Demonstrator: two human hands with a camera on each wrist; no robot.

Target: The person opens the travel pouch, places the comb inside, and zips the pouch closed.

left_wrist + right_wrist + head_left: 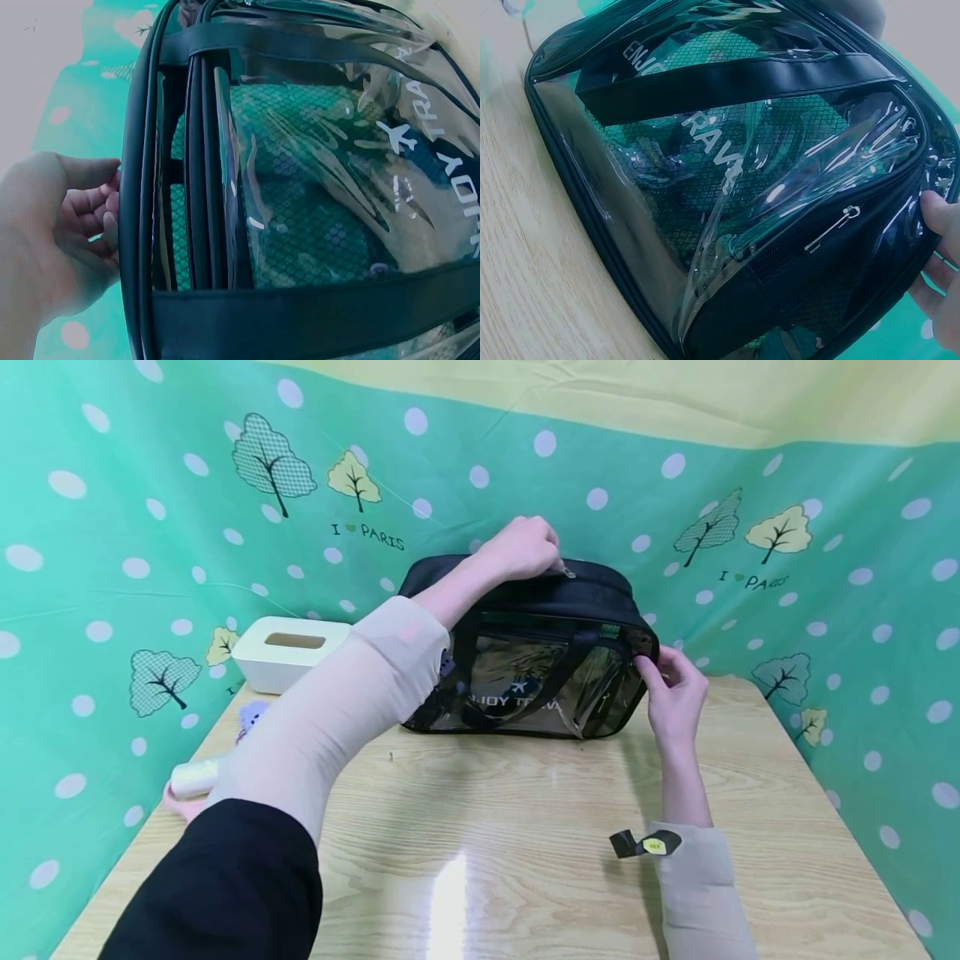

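A black travel bag [525, 597] with clear panels and white lettering stands upright at the back of the table. My left hand [521, 547] is at its top edge, fingers curled, pinching a silvery zipper pull [567, 573] there. In the left wrist view the fingertips [112, 206] meet the bag's rim and the pull is hidden. With thumb in front and fingers behind, my right hand [675, 687] grips the bag's right side edge. A zipped side pocket [787, 255] with another metal pull shows in the right wrist view. Two black straps [727, 90] cross the front.
Left of the bag stands a white tissue box [258, 664]. Nearer along the left edge are a small purple plush figure [251, 717], a white roll [193, 778] and a pink object [180, 807], partly behind my left sleeve. A patterned green curtain [450, 452] hangs behind the wooden table [540, 860].
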